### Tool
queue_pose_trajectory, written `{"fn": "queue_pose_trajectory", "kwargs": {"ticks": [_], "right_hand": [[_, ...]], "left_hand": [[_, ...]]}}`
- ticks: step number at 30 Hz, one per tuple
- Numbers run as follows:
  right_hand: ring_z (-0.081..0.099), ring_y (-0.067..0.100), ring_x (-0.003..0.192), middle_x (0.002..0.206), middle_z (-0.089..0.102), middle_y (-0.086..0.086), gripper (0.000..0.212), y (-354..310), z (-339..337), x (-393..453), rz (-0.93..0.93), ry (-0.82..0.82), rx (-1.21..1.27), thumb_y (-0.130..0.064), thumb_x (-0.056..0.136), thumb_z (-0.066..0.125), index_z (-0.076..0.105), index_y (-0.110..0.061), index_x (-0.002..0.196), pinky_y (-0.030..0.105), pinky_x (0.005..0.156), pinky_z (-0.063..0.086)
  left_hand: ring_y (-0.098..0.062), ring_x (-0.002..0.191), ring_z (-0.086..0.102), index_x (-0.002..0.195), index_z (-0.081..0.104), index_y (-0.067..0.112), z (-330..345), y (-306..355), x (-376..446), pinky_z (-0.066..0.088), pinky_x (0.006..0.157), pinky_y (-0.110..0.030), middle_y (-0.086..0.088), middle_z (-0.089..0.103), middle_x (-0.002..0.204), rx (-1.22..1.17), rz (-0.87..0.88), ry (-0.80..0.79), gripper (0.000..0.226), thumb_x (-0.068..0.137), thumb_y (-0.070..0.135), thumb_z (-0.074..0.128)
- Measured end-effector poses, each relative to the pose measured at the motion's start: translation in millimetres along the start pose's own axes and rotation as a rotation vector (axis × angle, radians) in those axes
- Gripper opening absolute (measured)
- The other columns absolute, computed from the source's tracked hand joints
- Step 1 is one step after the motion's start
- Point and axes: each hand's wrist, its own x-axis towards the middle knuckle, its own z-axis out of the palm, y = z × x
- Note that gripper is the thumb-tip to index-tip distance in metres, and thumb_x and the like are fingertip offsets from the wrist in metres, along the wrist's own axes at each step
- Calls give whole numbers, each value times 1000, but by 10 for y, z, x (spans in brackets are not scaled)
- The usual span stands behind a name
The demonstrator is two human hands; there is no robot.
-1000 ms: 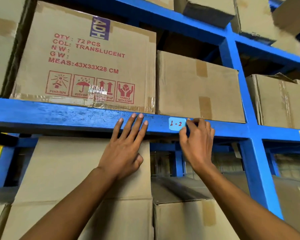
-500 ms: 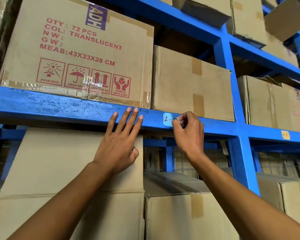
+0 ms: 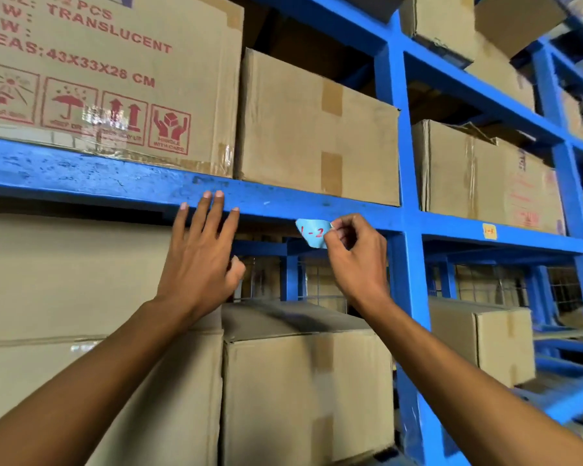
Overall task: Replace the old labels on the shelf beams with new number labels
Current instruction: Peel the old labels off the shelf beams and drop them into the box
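Pale-blue paper label [image 3: 312,234], marked 1-2, has now peeled off the beam [image 3: 115,176] at frame centre; your right hand [image 3: 357,257] pinches it, so removal here is done. Your left hand [image 3: 199,260] lies flat-fingered against the beam. Farther right, one yellow label [image 3: 489,231] remains: two labels counted.

Soft, even daylight falling across the blue shelf beam [image 3: 122,178], glare shining off clear tape [image 3: 96,124] on the near-left box, deep shadow sitting behind the boxes, motion blur smearing the far right, wide-angle bending showing at the edges.
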Motion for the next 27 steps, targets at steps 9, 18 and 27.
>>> {"fn": "queue_pose_trajectory", "kwargs": {"ticks": [9, 18, 27], "right_hand": [[54, 12, 66, 71, 62, 1, 5, 1118, -1008, -390, 187, 13, -111, -13, 81, 56, 61, -14, 80, 19, 57, 42], [66, 27, 83, 92, 73, 16, 19, 2216, -2023, -840, 349, -51, -208, -4, 85, 52, 68, -6, 96, 37, 76, 51], [63, 24, 78, 88, 72, 14, 17, 3128, -2550, -2231, 663, -263, -161, -2, 85, 53, 69, -5, 92, 41, 75, 54]], "left_hand": [[-27, 144, 15, 144, 28, 11, 424, 1439, -154, 4, 117, -42, -14, 23, 155, -162, 212, -114, 67, 84, 32, 50], [-33, 134, 38, 130, 52, 5, 1083, 3178, -685, 29, 107, -57, -17, 45, 143, -187, 373, -267, 69, 68, 33, 65], [-36, 135, 35, 126, 55, 1, 1600, 4009, -2053, 32, 107, -57, -22, 41, 143, -44, 348, -518, 65, 70, 32, 65]]}}
